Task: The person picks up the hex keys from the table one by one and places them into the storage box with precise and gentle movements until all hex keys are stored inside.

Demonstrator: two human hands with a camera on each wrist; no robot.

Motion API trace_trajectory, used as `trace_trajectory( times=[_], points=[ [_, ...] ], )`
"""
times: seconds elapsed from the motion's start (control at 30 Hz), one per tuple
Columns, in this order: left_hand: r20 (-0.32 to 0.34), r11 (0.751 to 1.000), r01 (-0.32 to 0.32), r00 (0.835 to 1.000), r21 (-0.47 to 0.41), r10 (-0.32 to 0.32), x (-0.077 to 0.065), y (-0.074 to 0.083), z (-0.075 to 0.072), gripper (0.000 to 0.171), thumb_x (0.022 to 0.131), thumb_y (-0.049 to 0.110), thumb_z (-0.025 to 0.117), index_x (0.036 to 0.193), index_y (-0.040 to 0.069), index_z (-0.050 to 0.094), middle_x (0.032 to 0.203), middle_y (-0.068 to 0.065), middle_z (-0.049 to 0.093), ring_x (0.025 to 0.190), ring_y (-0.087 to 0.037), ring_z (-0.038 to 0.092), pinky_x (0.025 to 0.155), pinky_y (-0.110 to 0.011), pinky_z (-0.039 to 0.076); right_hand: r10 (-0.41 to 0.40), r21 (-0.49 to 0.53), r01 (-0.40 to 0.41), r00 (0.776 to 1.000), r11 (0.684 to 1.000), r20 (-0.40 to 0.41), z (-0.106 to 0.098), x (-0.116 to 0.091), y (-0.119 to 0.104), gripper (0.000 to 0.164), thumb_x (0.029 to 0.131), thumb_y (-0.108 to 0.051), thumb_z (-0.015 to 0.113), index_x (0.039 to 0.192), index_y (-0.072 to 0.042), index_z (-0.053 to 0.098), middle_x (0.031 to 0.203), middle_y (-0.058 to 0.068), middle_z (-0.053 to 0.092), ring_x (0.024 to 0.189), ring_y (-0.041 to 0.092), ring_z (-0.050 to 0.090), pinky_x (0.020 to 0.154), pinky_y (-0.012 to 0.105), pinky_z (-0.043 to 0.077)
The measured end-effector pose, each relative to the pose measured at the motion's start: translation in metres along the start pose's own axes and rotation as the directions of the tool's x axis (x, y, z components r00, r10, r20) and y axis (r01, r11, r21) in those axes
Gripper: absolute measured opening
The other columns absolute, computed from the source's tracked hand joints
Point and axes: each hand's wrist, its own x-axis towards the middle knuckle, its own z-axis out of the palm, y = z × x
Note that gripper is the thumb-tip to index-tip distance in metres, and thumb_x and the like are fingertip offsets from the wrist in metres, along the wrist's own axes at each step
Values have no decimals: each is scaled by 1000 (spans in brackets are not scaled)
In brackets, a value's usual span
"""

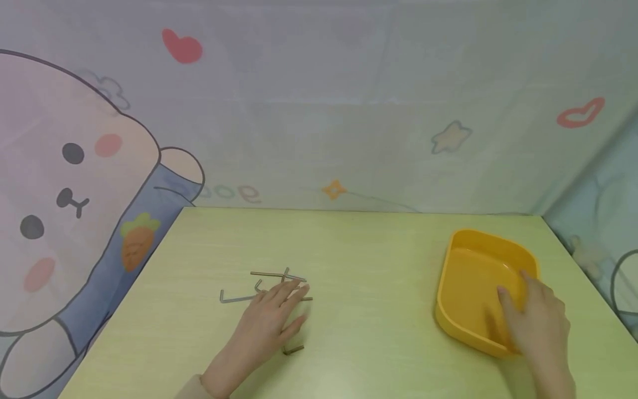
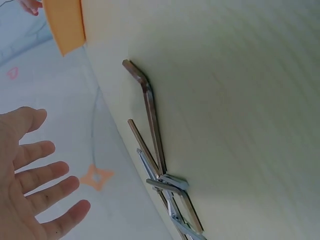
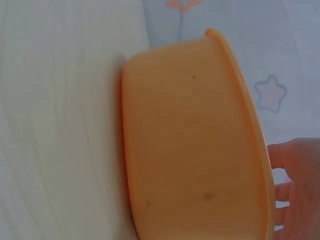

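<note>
Several hex keys [image 1: 236, 300], some silver and some bronze-brown, lie crossed in a loose pile left of the table's middle. Over them is my left hand [image 1: 266, 321], fingers spread and nothing held; it covers part of the pile. In the left wrist view one long bent brown hex key [image 2: 153, 117] shows plainly, with the fingers apart from it. A yellow plastic tray [image 1: 471, 288] stands at the right. Above its right side hovers my right hand [image 1: 543, 321], fingers loosely extended. The right wrist view shows the hand beyond the tray's rim [image 3: 250, 105]; contact is unclear.
The pale yellow-green table [image 1: 364, 299] extends between the pile and the tray. Behind it hangs a printed cloth [image 1: 309, 111] with a cartoon bear, hearts and stars. Another cloth [image 1: 603, 221] hangs along the right side.
</note>
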Motion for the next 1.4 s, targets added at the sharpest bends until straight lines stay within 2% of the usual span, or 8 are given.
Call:
trace_trajectory(
  times=[0.3, 0.53, 0.63, 0.83, 1.0, 1.17, 1.4],
  points=[
    [-49, 991, -124, 991, 46, 126, -6, 2, 4, 38, 81, 31, 74, 115, 16, 66, 113, 1, 68, 102, -16, 63, 74, -32, 52, 63, 78, -65, 998, 995, 27, -9, 7, 13, 65, 99, -32, 45, 144, 10, 26, 134, 46, 33, 114, 67, 31, 92, 73, 27],
    [-9, 978, -192, 981, 87, 193, -11, 1, 5, 33, 78, 32, 76, 105, 14, 69, 101, 4, 67, 92, -12, 61, 75, -26, 53, 68, 63, -73, 994, 995, 84, -14, 14, 22, 63, 100, -27, 40, 143, 16, 23, 129, 43, 40, 108, 58, 47, 80, 64, 40],
    [13, 970, -222, 975, 100, 221, -13, 1, 6, 30, 76, 31, 76, 101, 15, 69, 95, 7, 65, 86, -11, 59, 72, -25, 51, 96, 50, -102, 989, 994, 110, -18, 17, 27, 62, 100, -25, 37, 142, 17, 22, 128, 41, 44, 106, 55, 51, 79, 61, 41],
    [75, 964, -250, 967, 91, 243, -13, 3, 7, 25, 74, 31, 78, 91, 17, 66, 82, 10, 57, 75, -9, 50, 63, -20, 43, 133, 11, -136, 977, 991, 165, -24, 21, 34, 59, 99, -24, 35, 140, 18, 25, 123, 38, 48, 101, 53, 52, 76, 59, 41],
    [92, 955, -284, 957, 87, 276, -13, 4, 9, 21, 73, 26, 77, 81, 18, 60, 73, 11, 48, 66, -7, 42, 57, -17, 34, 138, -6, -139, 973, 990, 184, -26, 23, 34, 56, 97, -21, 35, 137, 18, 31, 116, 36, 51, 98, 52, 52, 74, 57, 41],
    [100, 937, -329, 943, 116, 319, -13, 5, 13, 19, 74, 20, 76, 78, 18, 58, 70, 10, 49, 62, -7, 42, 54, -16, 30, 146, -6, -148, 966, 989, 213, -26, 25, 37, 54, 96, -20, 33, 135, 17, 36, 113, 36, 54, 99, 52, 53, 75, 58, 41],
    [119, 929, -345, 936, 134, 330, -14, 6, 16, 16, 76, 18, 74, 81, 19, 59, 72, 10, 51, 64, -8, 44, 54, -17, 31, 127, 11, -134, 961, 991, 246, -23, 29, 47, 54, 96, -20, 32, 136, 15, 35, 118, 38, 52, 101, 53, 52, 77, 57, 42]
  ],
)
